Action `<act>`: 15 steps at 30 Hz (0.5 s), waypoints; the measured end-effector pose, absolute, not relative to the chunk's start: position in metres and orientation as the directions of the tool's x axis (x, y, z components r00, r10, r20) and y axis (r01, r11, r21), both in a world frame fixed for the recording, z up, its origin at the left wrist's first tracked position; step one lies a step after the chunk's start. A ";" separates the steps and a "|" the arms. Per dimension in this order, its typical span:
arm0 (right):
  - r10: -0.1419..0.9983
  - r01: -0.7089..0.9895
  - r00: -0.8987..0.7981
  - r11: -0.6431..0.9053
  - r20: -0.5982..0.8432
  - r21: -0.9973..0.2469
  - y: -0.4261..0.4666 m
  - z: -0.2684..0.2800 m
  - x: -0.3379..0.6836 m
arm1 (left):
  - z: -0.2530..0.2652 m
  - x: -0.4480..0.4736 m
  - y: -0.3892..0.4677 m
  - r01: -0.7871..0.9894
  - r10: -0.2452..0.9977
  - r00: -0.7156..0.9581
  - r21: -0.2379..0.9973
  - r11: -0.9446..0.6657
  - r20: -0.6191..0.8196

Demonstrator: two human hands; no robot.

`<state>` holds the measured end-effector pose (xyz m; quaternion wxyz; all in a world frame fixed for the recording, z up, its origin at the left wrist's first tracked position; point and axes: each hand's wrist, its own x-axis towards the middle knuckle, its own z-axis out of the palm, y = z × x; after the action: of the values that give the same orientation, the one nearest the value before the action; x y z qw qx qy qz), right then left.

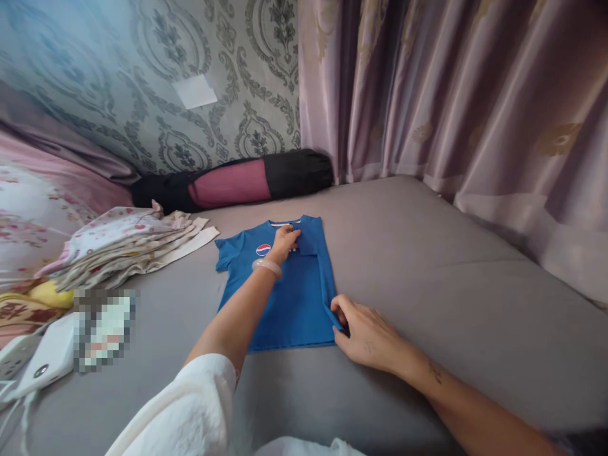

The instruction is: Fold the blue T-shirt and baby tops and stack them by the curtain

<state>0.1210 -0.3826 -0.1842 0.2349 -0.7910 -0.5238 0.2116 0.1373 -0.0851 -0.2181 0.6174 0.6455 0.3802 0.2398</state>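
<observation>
Presumably light and limp, best taken by its edges, the blue shirt [292, 304] on the bed [403, 253] at twelve o'clock is pinched by the left grip [286, 240] near its collar [279, 223] and by the right grip [368, 329] at its five-o'clock hem corner [331, 318].

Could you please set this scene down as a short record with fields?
garment: blue T-shirt, one sleeve side folded inward
left hand: fingers on the shirt near its collar
right hand: fingers pinching the shirt's lower corner
surface: grey sheet under the shirt
behind: long black-and-maroon bag by the patterned wall
picture's left: pile of cloth
</observation>
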 end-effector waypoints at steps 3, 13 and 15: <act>0.964 0.780 0.262 -0.243 -0.052 -0.576 -0.384 -0.184 0.118 | -0.226 0.129 -0.088 0.192 0.787 0.608 0.981 -0.019 -0.104; 0.968 0.645 0.245 -0.127 0.046 -0.753 -0.363 -0.182 0.151 | -0.243 0.122 -0.097 0.163 0.675 0.687 0.848 -0.505 0.269; 0.935 0.736 0.333 -0.178 0.121 -0.654 -0.346 -0.189 0.164 | -0.244 0.122 -0.099 0.174 0.682 0.669 0.831 -0.529 0.295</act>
<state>0.1644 -0.3456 -0.1892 0.3197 -0.7513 -0.5559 0.1559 0.1222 -0.0990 -0.2439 0.4086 0.8172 0.2617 0.3111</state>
